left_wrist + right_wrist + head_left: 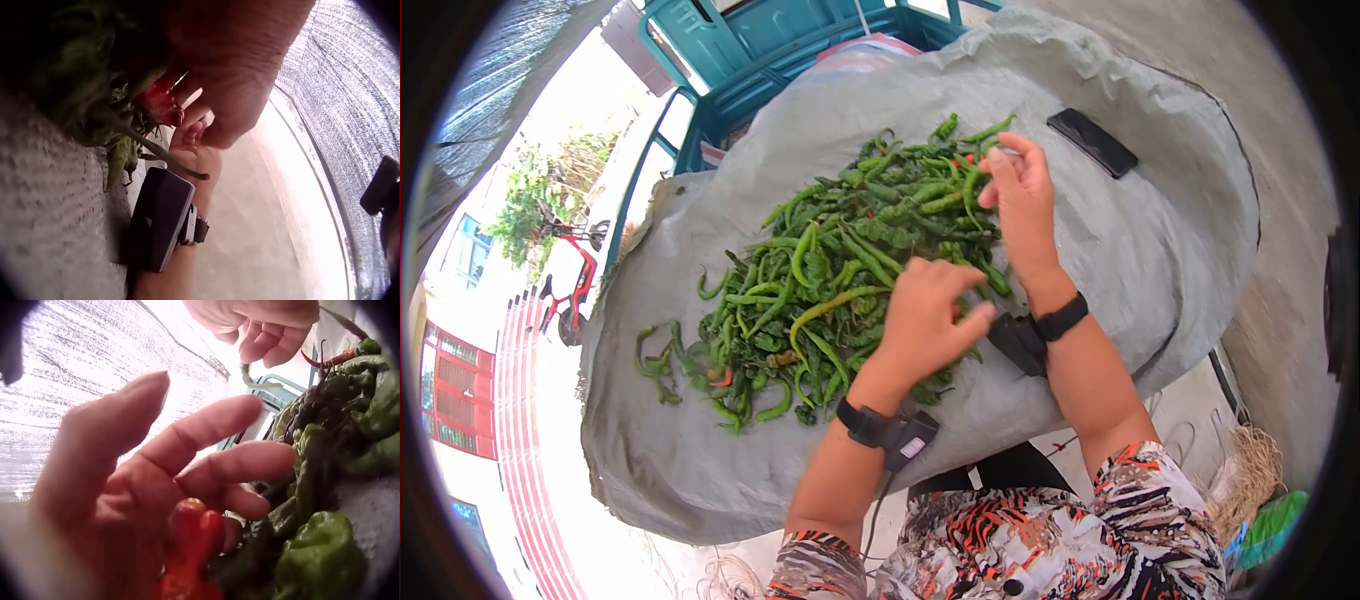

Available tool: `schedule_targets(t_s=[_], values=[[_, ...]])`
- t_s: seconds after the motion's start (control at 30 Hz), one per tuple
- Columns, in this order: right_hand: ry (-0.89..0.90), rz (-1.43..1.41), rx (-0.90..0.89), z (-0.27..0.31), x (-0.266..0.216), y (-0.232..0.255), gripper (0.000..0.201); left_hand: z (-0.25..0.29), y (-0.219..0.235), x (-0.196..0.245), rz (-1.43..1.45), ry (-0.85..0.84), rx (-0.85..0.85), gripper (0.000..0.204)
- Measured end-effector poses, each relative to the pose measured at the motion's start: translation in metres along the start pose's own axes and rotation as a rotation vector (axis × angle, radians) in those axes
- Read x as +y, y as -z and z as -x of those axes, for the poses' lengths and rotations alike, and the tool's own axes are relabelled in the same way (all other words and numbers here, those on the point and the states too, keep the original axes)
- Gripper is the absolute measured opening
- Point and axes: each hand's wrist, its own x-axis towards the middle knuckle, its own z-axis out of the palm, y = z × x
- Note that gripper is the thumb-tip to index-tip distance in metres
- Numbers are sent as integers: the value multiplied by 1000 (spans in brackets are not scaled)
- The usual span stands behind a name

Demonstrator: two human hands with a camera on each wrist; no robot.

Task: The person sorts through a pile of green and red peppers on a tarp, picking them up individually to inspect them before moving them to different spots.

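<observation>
Green chili peppers (840, 255), with a few red ones among them, lie heaped on a grey sheet. Low over the pile's near right side is my left hand (930, 310), thumb spread from the forefinger; its other fingers are hidden in the head view. A red pepper (159, 103) shows close beside its fingers in the left wrist view. Beside the pile's right edge, my right hand (1020, 190) is raised with loosely bent, parted fingers. Shiny red peppers (190, 556) overlap its palm in the right wrist view; whether the little finger holds them, I cannot tell.
The grey sheet (1100, 240) covers a teal cart (750, 60). A black phone (1092, 142) lies on it at the far right. A red bicycle (580, 285) stands beyond on the left. Dry fibres (1250, 475) are on the ground at lower right.
</observation>
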Motion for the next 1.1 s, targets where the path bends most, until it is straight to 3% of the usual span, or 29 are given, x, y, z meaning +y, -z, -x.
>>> schedule_targets(t_s=[0.07,0.2,0.47,0.67,0.77,0.83,0.9,1.0,1.1], values=[[9,-20,11,0,2,-1,27,-1,3,6,-202,-91,-149,32],[8,49,-79,7,-3,-7,25,3,3,5,-223,-113,-193,34],[-11,38,-36,5,-6,-4,24,4,-4,10,-312,-60,-313,33],[18,19,-43,6,-6,-3,22,6,-16,-2,-110,24,-87,16],[41,5,-50,4,-5,-4,23,-3,-12,3,140,207,205,14],[29,2,-133,6,-9,-5,24,-9,-3,-10,121,103,410,14],[18,22,-231,8,-9,-4,25,-10,17,-3,605,549,340,19],[14,114,-384,14,-11,-7,30,-6,30,-18,903,507,341,25],[180,310,-562,18,-15,-9,35,2,33,-22,945,474,365,25]])
